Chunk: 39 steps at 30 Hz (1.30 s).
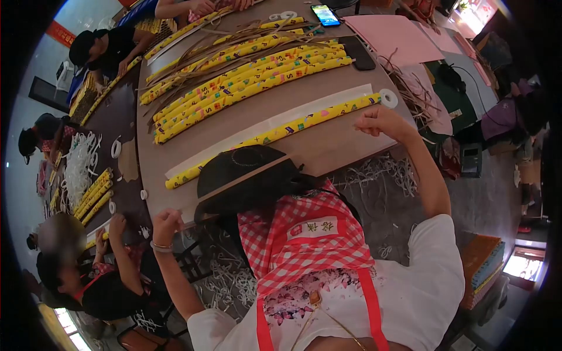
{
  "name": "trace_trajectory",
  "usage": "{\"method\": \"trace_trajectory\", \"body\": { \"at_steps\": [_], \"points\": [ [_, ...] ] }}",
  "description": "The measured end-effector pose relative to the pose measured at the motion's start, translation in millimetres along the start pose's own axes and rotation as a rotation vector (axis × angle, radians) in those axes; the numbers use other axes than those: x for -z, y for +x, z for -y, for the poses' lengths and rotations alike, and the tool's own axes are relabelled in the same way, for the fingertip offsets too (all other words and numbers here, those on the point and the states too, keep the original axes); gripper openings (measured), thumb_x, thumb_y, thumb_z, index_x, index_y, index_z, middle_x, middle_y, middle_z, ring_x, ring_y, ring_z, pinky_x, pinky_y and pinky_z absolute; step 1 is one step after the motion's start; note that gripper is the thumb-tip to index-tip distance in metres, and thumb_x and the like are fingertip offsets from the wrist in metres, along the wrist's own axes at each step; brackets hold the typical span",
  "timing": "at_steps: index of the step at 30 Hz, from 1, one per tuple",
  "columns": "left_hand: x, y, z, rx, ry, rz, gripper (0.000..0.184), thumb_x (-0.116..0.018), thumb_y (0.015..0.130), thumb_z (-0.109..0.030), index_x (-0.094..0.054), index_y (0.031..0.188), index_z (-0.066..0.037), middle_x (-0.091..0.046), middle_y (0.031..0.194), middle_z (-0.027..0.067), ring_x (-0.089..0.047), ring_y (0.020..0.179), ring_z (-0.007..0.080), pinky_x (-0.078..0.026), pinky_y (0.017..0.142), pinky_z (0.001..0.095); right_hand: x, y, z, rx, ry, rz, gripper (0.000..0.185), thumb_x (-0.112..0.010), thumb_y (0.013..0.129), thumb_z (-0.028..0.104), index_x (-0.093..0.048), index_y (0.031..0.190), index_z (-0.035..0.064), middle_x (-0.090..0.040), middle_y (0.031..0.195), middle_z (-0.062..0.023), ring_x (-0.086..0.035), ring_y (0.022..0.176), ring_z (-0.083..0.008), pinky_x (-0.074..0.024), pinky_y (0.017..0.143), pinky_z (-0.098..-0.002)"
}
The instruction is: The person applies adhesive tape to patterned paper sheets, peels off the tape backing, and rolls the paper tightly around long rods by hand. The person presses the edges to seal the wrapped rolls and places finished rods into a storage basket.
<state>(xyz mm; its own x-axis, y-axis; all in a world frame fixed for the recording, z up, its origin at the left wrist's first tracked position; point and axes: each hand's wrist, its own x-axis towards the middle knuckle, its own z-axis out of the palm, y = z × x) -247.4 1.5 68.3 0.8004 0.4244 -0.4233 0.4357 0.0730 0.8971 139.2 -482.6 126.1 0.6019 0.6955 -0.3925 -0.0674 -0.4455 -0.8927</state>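
My left hand (167,223) is closed near the front-left table edge. My right hand (377,121) is closed in a pinch above the table's right part. A narrow brown strip (246,179) runs taut in line between both hands, crossing a black rounded fabric item (249,169) in front of my apron; its ends are hidden in my fingers. Beyond it lies one yellow patterned wrapping-paper roll (281,133) on a white sheet (234,140). A white tape roll (387,98) stands at its right end, close to my right hand.
Several yellow rolls (252,82) lie stacked further back, with loose brown strips (205,57) over them. A lit phone (325,16) and a black case (358,52) lie behind. Pink sheets (393,38) are at right. Co-workers sit at left; white scraps (380,175) litter the floor.
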Motion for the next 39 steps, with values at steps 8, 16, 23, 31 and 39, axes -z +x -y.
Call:
{"method": "trace_trajectory", "body": {
  "at_steps": [8, 16, 23, 31, 39],
  "points": [
    [-14.9, -4.8, -11.3, -0.024, -0.165, -0.001, 0.025, -0.058, 0.089, -0.028, -0.059, 0.08, -0.005, -0.057, 0.065, 0.0034, -0.056, 0.055, 0.0124, -0.044, 0.047, 0.0267, -0.7, 0.7, -8.5, 0.015, -0.108, -0.035, 0.027, -0.059, 0.085, 0.028, -0.061, 0.075, 0.0024, -0.05, 0.06, 0.001, -0.042, 0.052, -0.0054, -0.0324, 0.048, -0.0211],
    [-47.3, -19.3, -42.2, 0.043, -0.166, -0.021, 0.024, -0.057, 0.089, -0.023, -0.062, 0.089, 0.001, -0.063, 0.075, 0.006, -0.06, 0.058, 0.0147, -0.048, 0.054, 0.0246, -49.3, 11.9, 24.9, 0.719, -1.049, -0.414, 0.02, -0.063, 0.08, 0.011, -0.06, 0.098, 0.002, -0.062, 0.08, -0.0124, -0.06, 0.074, -0.0288, -0.0457, 0.07, -0.0344],
    [-66.2, -22.2, -43.9, 0.06, -0.151, -0.044, 0.023, -0.057, 0.089, -0.022, -0.064, 0.092, 0.0, -0.064, 0.075, 0.0056, -0.06, 0.057, 0.0143, -0.049, 0.054, 0.0243, -222.5, -69.7, 172.3, 1.599, -0.215, -0.011, 0.019, -0.07, 0.071, 0.033, -0.067, 0.084, 0.0203, -0.058, 0.07, 0.0004, -0.054, 0.058, -0.0135, -0.0409, 0.054, -0.025],
    [-70.1, -43.6, -24.0, 0.046, -0.176, -0.045, 0.022, -0.054, 0.091, -0.022, -0.064, 0.093, -0.003, -0.063, 0.076, 0.0038, -0.059, 0.061, 0.0121, -0.046, 0.056, 0.0235, -230.5, -74.4, 165.4, 1.63, -0.141, 0.08, 0.023, -0.072, 0.067, 0.03, -0.068, 0.088, 0.0222, -0.057, 0.071, 0.0017, -0.052, 0.055, -0.0112, -0.0383, 0.05, -0.023],
    [-86.6, -56.5, -31.9, -0.008, -0.249, -0.005, 0.022, -0.057, 0.089, -0.02, -0.064, 0.092, 0.0, -0.063, 0.073, 0.005, -0.06, 0.062, 0.0118, -0.045, 0.056, 0.0217, -232.2, -56.0, 148.4, 1.56, -0.176, 0.035, 0.027, -0.07, 0.07, 0.022, -0.066, 0.097, 0.02, -0.057, 0.081, -0.0002, -0.053, 0.06, -0.012, -0.04, 0.052, -0.0241]
  ]
}}
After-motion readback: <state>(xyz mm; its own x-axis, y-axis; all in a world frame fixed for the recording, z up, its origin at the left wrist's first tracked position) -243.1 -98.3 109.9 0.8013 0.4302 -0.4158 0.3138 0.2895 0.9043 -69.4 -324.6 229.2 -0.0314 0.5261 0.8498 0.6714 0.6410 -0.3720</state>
